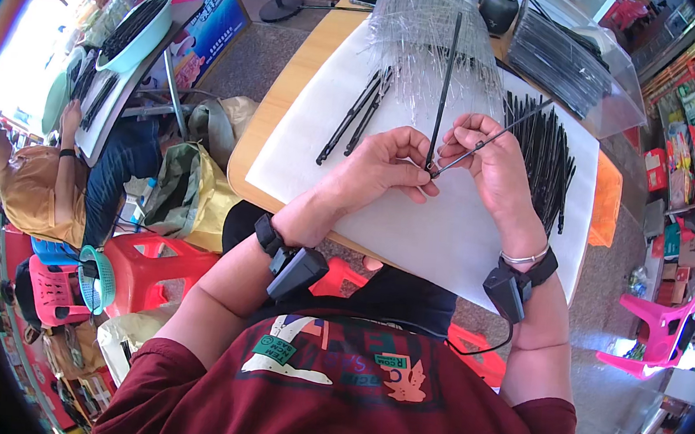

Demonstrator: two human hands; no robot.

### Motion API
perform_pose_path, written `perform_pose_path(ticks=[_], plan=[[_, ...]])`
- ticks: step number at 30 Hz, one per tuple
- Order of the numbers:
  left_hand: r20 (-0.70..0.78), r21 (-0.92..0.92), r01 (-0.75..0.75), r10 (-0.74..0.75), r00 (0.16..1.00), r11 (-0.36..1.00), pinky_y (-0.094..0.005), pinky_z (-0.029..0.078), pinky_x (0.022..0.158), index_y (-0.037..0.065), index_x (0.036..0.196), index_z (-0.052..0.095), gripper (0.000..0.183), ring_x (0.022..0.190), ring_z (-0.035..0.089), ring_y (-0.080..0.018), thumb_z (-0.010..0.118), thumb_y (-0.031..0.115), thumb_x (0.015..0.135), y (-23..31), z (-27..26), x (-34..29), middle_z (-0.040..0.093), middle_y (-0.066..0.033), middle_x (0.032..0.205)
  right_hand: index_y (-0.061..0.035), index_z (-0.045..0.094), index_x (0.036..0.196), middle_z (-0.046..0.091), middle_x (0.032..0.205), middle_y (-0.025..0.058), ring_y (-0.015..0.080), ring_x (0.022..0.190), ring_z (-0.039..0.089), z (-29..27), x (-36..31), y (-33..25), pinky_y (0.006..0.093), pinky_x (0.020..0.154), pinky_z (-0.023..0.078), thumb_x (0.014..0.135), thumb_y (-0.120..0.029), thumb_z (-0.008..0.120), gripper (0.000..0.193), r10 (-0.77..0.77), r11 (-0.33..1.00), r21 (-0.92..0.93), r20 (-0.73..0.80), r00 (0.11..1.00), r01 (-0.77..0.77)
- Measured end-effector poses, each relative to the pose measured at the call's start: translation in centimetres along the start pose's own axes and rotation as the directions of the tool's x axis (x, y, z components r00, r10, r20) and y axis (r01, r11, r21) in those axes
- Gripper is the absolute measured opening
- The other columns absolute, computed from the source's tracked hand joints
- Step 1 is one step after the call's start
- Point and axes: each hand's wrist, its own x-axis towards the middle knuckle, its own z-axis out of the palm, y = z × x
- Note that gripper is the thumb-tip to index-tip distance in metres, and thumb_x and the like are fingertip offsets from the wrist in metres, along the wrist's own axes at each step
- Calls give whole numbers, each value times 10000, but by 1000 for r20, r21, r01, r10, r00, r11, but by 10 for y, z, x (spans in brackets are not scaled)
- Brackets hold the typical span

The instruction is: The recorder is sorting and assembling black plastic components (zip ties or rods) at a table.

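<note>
Left hand [379, 163] and right hand [494, 165] hold two black rods [448, 77] (lower ends together) over the counter [260, 131], a bottle [499, 10] beyond.

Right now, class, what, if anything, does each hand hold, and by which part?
The left fingers pinch one black stick by its near end; the right fingers hold another black stick along its nearer half.

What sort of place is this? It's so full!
Probably a little shop that doubles as a workroom: colourful packaged goods line the right side, thin black sticks lie bunched on a white-covered wooden table, and another person in a mustard top sits at left.
</note>
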Motion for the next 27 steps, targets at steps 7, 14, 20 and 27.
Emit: perform_pose_path(ticks=[7,14,20,27], plan=[[-18,104,-43,45,999,994,-257,549,679,9,998,499,175,860,660,-195,574,-50,851,0,4,0,573,-82,909,3,568,961,622,830,83,170,698,635,-3,-1,0,307,669,537,856,-86,584,138,57,998,-29,-60,997,-59],[15,166,-71,70,997,983,-265,548,681,5,987,490,170,869,656,-196,576,-47,850,0,6,-2,566,-76,907,0,574,943,623,819,81,168,696,634,-7,-2,-5,303,660,545,848,-135,599,167,96,993,-57,-72,993,-100],[17,76,-65,64,998,995,-276,548,656,1,949,476,117,807,661,-203,569,15,879,1,6,-1,556,-71,876,14,548,969,629,835,94,188,726,654,4,-6,-10,306,682,552,871,-80,558,135,-85,988,-127,25,996,87],[-204,32,-135,139,969,990,-276,530,603,14,923,474,118,723,651,-191,565,84,894,-2,2,-3,567,-71,814,-15,537,1012,601,903,77,161,848,617,11,-17,-27,308,737,530,880,-66,518,142,-75,980,-161,249,966,117]])
